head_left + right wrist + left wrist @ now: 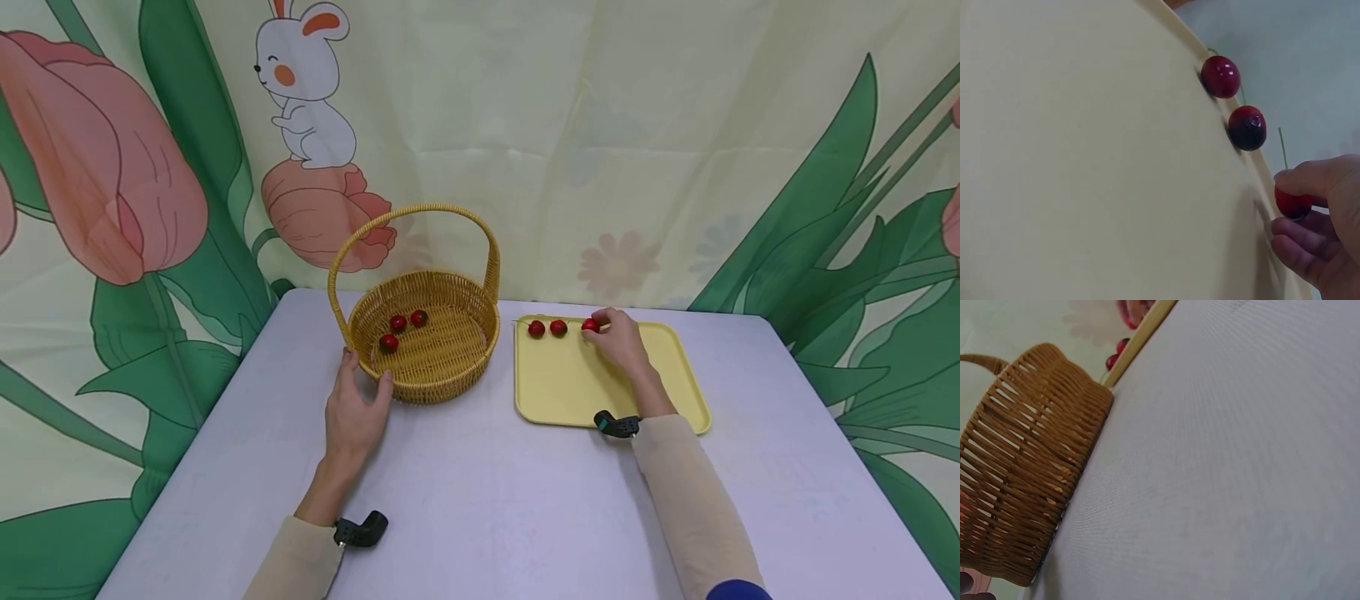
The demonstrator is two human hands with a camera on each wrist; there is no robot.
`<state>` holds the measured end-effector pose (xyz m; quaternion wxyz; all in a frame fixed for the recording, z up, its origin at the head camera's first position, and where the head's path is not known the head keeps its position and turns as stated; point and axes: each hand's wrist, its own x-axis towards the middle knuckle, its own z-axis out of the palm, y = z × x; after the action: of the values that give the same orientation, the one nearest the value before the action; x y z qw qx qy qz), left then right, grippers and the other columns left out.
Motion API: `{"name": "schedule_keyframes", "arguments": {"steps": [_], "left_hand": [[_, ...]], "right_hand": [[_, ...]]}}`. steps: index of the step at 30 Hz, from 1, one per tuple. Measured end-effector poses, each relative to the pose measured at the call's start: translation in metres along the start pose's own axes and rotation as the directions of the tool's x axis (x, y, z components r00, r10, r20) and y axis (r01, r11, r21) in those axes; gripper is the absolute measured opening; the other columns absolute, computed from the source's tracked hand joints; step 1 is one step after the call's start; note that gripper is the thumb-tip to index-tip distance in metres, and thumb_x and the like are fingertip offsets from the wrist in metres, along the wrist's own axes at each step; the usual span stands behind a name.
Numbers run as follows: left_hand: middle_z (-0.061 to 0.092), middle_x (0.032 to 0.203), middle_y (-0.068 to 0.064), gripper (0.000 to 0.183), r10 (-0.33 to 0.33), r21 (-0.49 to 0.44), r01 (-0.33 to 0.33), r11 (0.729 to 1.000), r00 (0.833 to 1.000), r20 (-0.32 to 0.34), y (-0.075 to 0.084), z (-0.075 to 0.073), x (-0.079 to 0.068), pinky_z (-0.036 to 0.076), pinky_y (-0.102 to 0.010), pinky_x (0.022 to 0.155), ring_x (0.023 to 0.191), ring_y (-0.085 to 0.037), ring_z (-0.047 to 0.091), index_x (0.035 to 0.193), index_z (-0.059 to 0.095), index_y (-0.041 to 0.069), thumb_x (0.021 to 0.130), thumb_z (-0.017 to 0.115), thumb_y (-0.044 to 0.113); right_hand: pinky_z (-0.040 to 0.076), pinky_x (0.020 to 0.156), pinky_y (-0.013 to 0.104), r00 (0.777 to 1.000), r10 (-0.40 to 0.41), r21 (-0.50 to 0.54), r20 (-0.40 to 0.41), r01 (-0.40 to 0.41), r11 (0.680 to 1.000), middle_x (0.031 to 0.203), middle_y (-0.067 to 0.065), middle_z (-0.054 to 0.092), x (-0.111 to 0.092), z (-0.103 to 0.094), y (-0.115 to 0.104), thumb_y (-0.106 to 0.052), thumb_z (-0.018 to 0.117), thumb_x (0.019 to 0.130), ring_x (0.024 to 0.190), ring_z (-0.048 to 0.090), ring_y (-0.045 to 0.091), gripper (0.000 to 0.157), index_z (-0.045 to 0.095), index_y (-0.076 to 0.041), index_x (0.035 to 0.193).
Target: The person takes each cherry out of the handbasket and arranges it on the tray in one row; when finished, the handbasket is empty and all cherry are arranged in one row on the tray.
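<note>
My right hand (622,343) is at the far edge of the yellow tray (600,392), a red cherry (1293,203) pinched between thumb and fingers. Its thin green stem points up in the right wrist view. Two more cherries, one bright red (1220,77) and one darker (1247,128), lie along the tray's far rim. To the left stands a round wicker basket (442,389) with a tall arched handle. My left hand (356,421) touches the basket's near left side, thumb and fingers spread and fairly straight. Inside the basket lie three cherries (397,323).
Basket and tray stand side by side near the far edge of the white-covered table (495,500). Directly behind them hangs a printed curtain (525,125) with a rabbit and tulips. The basket's handle (420,208) arches above its rim.
</note>
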<state>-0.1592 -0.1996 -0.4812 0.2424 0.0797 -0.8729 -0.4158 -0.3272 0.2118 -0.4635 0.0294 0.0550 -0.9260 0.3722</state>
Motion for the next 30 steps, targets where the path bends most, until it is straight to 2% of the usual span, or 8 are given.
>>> {"name": "schedule_keyframes", "arguments": {"steps": [9,20,30], "left_hand": [[0.032,0.161,-0.023,0.076,-0.007,0.01,0.007,1.0,1.0,0.002,0.0,0.0001,-0.0008,0.035,-0.055,0.117,0.149,-0.036,0.034,0.152,0.035,-0.003,0.097,0.059,0.044],[0.032,0.161,-0.022,0.076,-0.004,0.015,0.004,1.0,1.0,-0.001,-0.0008,0.0005,0.0,0.034,-0.054,0.117,0.149,-0.036,0.033,0.152,0.036,-0.003,0.097,0.059,0.044],[0.031,0.162,-0.021,0.076,-0.006,0.02,0.006,1.0,1.0,0.001,-0.0018,0.0005,0.0001,0.034,-0.054,0.118,0.149,-0.036,0.033,0.152,0.036,-0.002,0.097,0.059,0.044]], "right_hand": [[0.051,0.091,0.045,1.0,0.018,-0.016,-0.017,-0.019,1.0,0.119,0.027,0.062,0.0041,0.0068,0.0037,-0.017,0.067,0.094,0.105,0.063,0.037,0.042,0.057,0.007,0.127],[0.049,0.096,0.049,0.998,0.056,-0.034,0.004,-0.056,0.998,0.121,0.026,0.061,0.0047,0.0093,0.0017,-0.021,0.068,0.094,0.106,0.058,0.037,0.047,0.055,0.007,0.129],[0.05,0.096,0.049,0.999,0.04,-0.032,0.006,-0.04,0.999,0.123,0.027,0.06,0.0049,0.0095,0.004,-0.022,0.069,0.093,0.107,0.059,0.038,0.051,0.053,0.007,0.132]]}}
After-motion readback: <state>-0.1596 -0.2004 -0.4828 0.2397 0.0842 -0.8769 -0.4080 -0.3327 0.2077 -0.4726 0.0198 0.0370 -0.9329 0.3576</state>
